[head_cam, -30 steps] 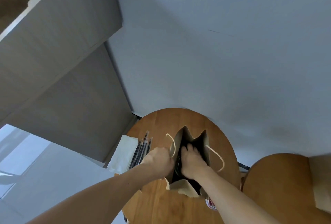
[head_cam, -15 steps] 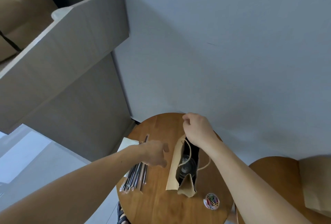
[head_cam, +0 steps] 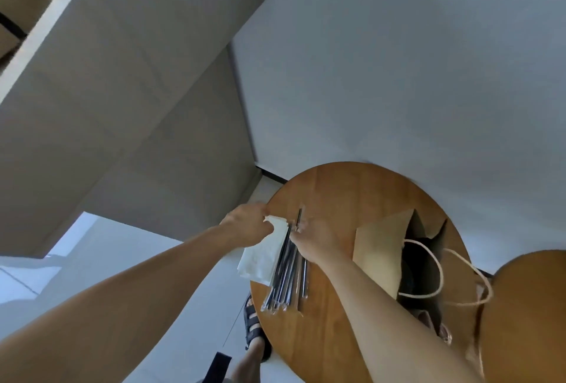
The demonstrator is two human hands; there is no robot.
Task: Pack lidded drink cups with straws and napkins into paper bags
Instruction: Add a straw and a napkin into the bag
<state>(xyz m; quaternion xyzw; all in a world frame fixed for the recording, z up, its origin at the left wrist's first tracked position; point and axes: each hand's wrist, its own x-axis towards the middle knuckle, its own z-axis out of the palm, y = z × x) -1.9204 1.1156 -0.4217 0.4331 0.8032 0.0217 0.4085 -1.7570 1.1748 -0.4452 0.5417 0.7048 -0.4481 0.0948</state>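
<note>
Left hand [head_cam: 248,228]: fingers pinching top edge of napkins [head_cam: 260,260], centre frame.
Right hand [head_cam: 318,241]: fingers pinching straws [head_cam: 284,278] (tips blurred).
Paper bag [head_cam: 379,248]: open, lower right, on desk [head_cam: 337,192].

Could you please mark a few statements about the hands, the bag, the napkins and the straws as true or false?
1. The left hand grips the white napkins at their far end. True.
2. The paper bag lies flat and closed on the table. False: it stands open, with its cord handles hanging loose.
3. The right hand pinches the straws near their far end. True.
4. The straws are inside the bag. False: they lie on the table, between the napkins and the bag.
</note>
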